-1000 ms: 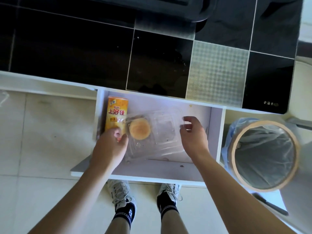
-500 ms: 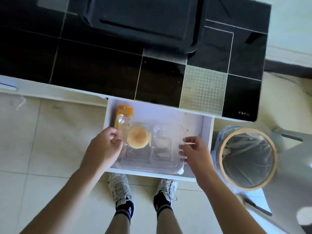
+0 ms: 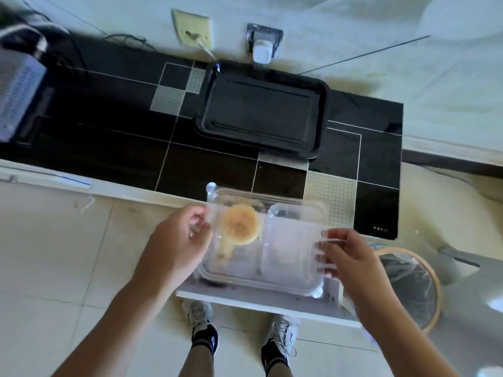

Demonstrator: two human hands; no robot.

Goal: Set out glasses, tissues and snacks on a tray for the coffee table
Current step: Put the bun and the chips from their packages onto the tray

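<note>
A clear plastic snack box point(image 3: 285, 254) with one round golden pastry point(image 3: 240, 225) in its left half is lifted above the open white drawer point(image 3: 261, 297). My left hand point(image 3: 179, 240) grips the box's left edge and my right hand point(image 3: 345, 257) grips its right edge. An empty black tray point(image 3: 262, 110) lies on the black glass cabinet top point(image 3: 122, 137), beyond the box.
A round bin with a plastic liner point(image 3: 408, 284) stands on the floor at the right. A white device point(image 3: 19, 93) and cables sit at the cabinet's left end. Wall sockets point(image 3: 264, 44) are behind the tray. My feet are under the drawer.
Both hands took hold of the clear box and raised it out of the drawer toward the cabinet top. The view tilted up, bringing the whole tray and the wall into sight.
</note>
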